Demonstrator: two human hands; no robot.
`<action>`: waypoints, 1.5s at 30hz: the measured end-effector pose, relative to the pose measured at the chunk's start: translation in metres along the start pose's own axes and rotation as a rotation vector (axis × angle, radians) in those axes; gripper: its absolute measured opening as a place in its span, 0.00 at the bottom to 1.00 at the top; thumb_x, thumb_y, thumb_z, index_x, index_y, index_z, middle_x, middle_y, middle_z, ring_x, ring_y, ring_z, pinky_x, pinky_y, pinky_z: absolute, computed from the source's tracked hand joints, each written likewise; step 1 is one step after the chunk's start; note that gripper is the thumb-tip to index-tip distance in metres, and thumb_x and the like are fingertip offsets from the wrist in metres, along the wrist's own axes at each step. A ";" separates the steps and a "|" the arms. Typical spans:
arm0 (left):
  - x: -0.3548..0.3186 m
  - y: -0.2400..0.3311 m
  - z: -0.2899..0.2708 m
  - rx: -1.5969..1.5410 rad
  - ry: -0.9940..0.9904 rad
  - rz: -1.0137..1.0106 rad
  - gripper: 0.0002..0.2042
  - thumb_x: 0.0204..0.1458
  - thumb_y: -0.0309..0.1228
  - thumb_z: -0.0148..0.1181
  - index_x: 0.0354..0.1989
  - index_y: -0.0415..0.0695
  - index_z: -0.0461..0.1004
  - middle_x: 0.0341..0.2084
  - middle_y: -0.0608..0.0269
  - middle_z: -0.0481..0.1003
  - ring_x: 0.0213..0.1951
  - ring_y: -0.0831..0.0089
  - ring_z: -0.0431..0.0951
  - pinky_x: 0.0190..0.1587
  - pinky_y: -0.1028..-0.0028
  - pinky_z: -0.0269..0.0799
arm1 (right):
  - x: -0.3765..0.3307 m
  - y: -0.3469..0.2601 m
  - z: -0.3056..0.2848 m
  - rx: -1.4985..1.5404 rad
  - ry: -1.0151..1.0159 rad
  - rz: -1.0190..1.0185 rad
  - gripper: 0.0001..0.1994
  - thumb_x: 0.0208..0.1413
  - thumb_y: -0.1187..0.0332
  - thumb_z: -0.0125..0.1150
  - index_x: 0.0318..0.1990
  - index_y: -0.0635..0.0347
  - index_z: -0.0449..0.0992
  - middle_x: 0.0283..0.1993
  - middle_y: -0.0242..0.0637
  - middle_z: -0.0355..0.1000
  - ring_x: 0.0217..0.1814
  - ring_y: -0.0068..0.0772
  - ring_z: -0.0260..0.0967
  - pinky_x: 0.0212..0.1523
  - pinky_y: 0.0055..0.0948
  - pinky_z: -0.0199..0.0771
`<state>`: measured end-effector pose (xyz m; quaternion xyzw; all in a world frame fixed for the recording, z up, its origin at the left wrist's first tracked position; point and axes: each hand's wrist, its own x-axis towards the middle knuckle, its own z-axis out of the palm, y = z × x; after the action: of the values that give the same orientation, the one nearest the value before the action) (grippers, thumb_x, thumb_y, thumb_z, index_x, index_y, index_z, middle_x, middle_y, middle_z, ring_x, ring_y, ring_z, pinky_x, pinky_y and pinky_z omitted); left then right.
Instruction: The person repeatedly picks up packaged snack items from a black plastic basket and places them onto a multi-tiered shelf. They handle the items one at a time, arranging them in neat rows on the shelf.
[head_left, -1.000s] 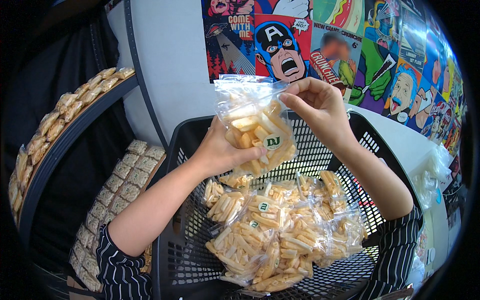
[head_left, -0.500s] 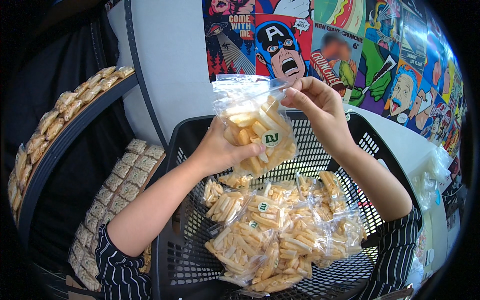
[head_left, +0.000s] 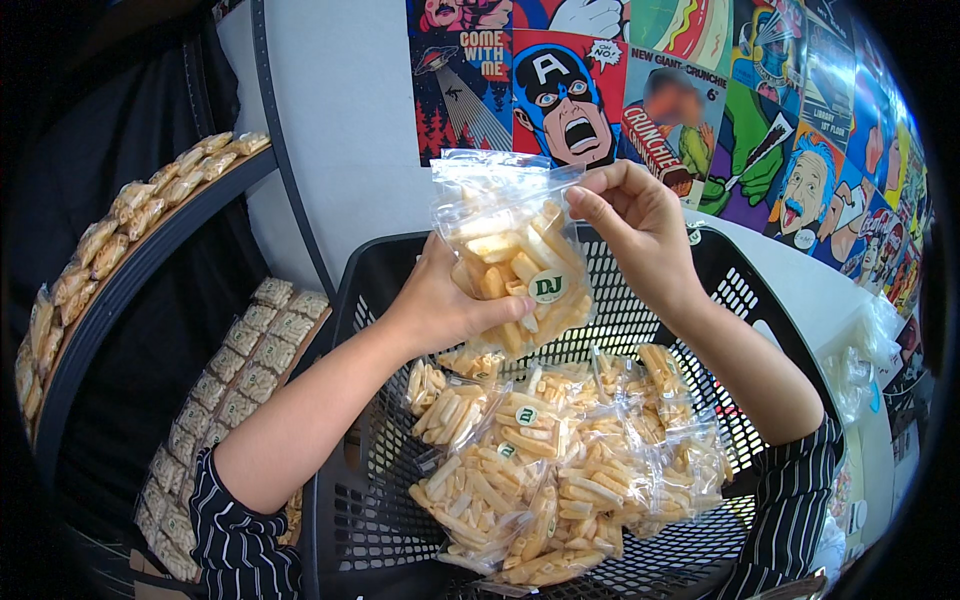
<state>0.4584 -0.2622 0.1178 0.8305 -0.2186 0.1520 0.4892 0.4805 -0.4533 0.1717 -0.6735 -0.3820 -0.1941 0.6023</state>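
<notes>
Left hand (head_left: 440,305) and right hand (head_left: 630,225) fingers gripping snack bag (head_left: 515,265) — above black basket (head_left: 745,300) rim (open room beneath)

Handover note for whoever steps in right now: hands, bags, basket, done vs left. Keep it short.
Left hand: grip around the lower part of a clear snack bag, held above the black basket.
Right hand: pinching the bag's top edge.
Basket: a pile of similar filled bags.
Shelves on the left: rows of packed snacks.
Done: many bags lie in the basket.
Left: the held bag is not yet set down anywhere.
</notes>
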 end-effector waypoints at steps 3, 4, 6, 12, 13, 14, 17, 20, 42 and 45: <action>-0.001 -0.003 0.001 0.001 -0.008 0.010 0.39 0.28 0.41 0.65 0.50 0.39 0.54 0.45 0.50 0.56 0.51 0.60 0.58 0.54 0.67 0.53 | -0.002 0.004 0.002 0.022 0.019 -0.022 0.07 0.47 0.71 0.56 0.28 0.66 0.68 0.25 0.34 0.69 0.27 0.16 0.64 0.28 0.15 0.65; -0.001 -0.003 0.001 0.001 -0.001 0.018 0.38 0.28 0.41 0.65 0.50 0.39 0.55 0.45 0.50 0.56 0.51 0.60 0.58 0.54 0.67 0.53 | -0.002 0.004 0.002 0.029 0.028 -0.033 0.07 0.46 0.71 0.56 0.27 0.66 0.68 0.25 0.34 0.69 0.27 0.16 0.64 0.28 0.15 0.65; -0.003 -0.002 0.001 0.020 0.002 0.035 0.37 0.28 0.41 0.65 0.49 0.40 0.56 0.46 0.51 0.57 0.51 0.61 0.58 0.54 0.67 0.53 | -0.004 0.004 0.003 0.071 0.038 -0.062 0.07 0.46 0.72 0.57 0.27 0.66 0.67 0.26 0.35 0.69 0.27 0.17 0.64 0.28 0.15 0.65; -0.002 0.010 0.002 -0.095 -0.110 0.077 0.35 0.28 0.40 0.65 0.48 0.40 0.59 0.43 0.54 0.64 0.48 0.65 0.64 0.52 0.69 0.57 | -0.002 -0.001 -0.007 0.188 -0.056 -0.058 0.09 0.44 0.75 0.58 0.31 0.65 0.65 0.30 0.36 0.68 0.31 0.17 0.65 0.33 0.17 0.67; -0.003 0.010 0.000 -0.081 -0.134 0.077 0.35 0.28 0.40 0.66 0.48 0.40 0.59 0.42 0.55 0.65 0.47 0.65 0.64 0.51 0.69 0.58 | 0.000 -0.001 -0.008 0.154 -0.087 -0.088 0.10 0.44 0.75 0.58 0.33 0.65 0.64 0.30 0.36 0.69 0.31 0.18 0.65 0.34 0.17 0.67; -0.004 0.010 -0.002 -0.068 -0.159 0.077 0.35 0.28 0.40 0.66 0.48 0.40 0.59 0.42 0.56 0.66 0.47 0.66 0.65 0.51 0.69 0.58 | 0.002 -0.002 -0.008 0.119 -0.117 -0.118 0.11 0.43 0.75 0.58 0.35 0.66 0.64 0.30 0.36 0.69 0.31 0.18 0.66 0.35 0.18 0.67; -0.005 0.012 -0.001 -0.109 -0.190 0.090 0.35 0.28 0.40 0.66 0.48 0.40 0.59 0.42 0.56 0.65 0.46 0.66 0.65 0.51 0.69 0.59 | 0.001 -0.015 -0.007 0.240 -0.226 0.018 0.16 0.43 0.75 0.59 0.41 0.68 0.63 0.28 0.35 0.70 0.31 0.20 0.67 0.37 0.19 0.68; -0.004 0.010 -0.001 -0.148 -0.200 0.130 0.34 0.29 0.39 0.65 0.48 0.40 0.59 0.42 0.57 0.66 0.46 0.67 0.66 0.50 0.70 0.60 | 0.003 -0.019 -0.013 0.022 -0.258 -0.022 0.21 0.43 0.73 0.59 0.46 0.70 0.62 0.28 0.37 0.71 0.33 0.22 0.69 0.38 0.21 0.68; -0.004 0.020 -0.008 -0.288 -0.237 0.056 0.34 0.32 0.35 0.64 0.50 0.39 0.56 0.43 0.59 0.65 0.46 0.71 0.65 0.50 0.72 0.60 | 0.010 -0.010 -0.019 0.338 -0.324 0.133 0.31 0.46 0.63 0.57 0.54 0.69 0.52 0.41 0.46 0.67 0.43 0.30 0.66 0.42 0.27 0.67; -0.005 0.018 -0.011 -0.285 -0.208 0.105 0.34 0.32 0.34 0.64 0.51 0.40 0.56 0.43 0.59 0.65 0.47 0.72 0.65 0.50 0.72 0.60 | 0.004 -0.013 -0.011 0.166 -0.404 0.071 0.34 0.43 0.62 0.60 0.54 0.69 0.51 0.42 0.47 0.66 0.45 0.32 0.65 0.43 0.28 0.66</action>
<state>0.4441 -0.2590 0.1341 0.7514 -0.3305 0.0581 0.5681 0.4753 -0.4634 0.1853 -0.6598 -0.4856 -0.0015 0.5735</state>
